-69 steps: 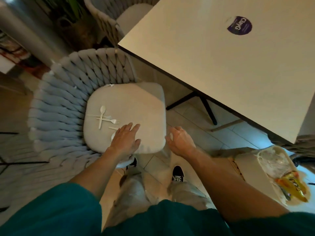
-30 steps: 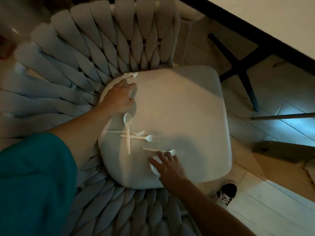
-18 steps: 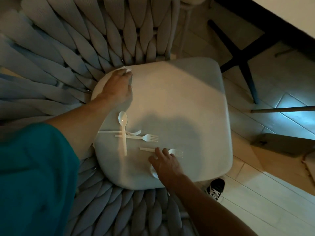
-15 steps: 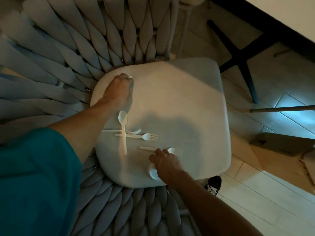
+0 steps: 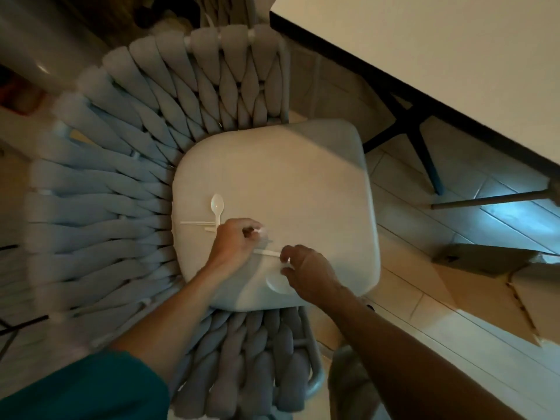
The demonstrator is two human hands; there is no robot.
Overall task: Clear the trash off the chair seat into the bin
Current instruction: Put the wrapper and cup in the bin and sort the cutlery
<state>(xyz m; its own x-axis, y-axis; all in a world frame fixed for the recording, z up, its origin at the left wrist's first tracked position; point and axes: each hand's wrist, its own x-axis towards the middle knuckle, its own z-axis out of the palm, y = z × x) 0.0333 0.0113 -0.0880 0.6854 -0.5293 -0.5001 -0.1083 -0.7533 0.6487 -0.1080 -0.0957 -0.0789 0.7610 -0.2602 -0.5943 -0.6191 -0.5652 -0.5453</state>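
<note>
Nearest, at 6 o'clock: two forearms reach in over the chair's (image 5: 127, 165) woven rope front, teal sleeve (image 5: 85, 386) on the left one. Right hand (image 5: 306, 269) at centre-low has its fingers curled down over the seat cushion (image 5: 291, 183), tips at the end of a white plastic utensil handle (image 5: 266, 253); looks like a pinch forming, but I can't tell whether it has actually closed on the handle. A small white lid or disc (image 5: 277, 283) lies flat on the cushion right under that wrist, untouched as far as I can see. Left hand (image 5: 235, 245), just at 9 o'clock of the right, is fisted around something white, a scrap or utensil end poking out by the fingertips; what exactly it is, I can't make out. Beyond it at 11 o'clock: white plastic spoon (image 5: 217, 207) bowl-up, its handle crossing two more thin white utensils (image 5: 197, 223) that run under the left hand. Rest of the cushion looks bare. Table (image 5: 439, 56) edge at 1 o'clock, cardboard flaps (image 5: 485, 274) on the floor at 3 o'clock; bin not in frame. Step, my read: gather phase, nothing binned yet. Next move needs a firm pinch on the flat handle, sweep up spoon, crossed pieces and disc, then carry it all to the bin, wherever that is.
</note>
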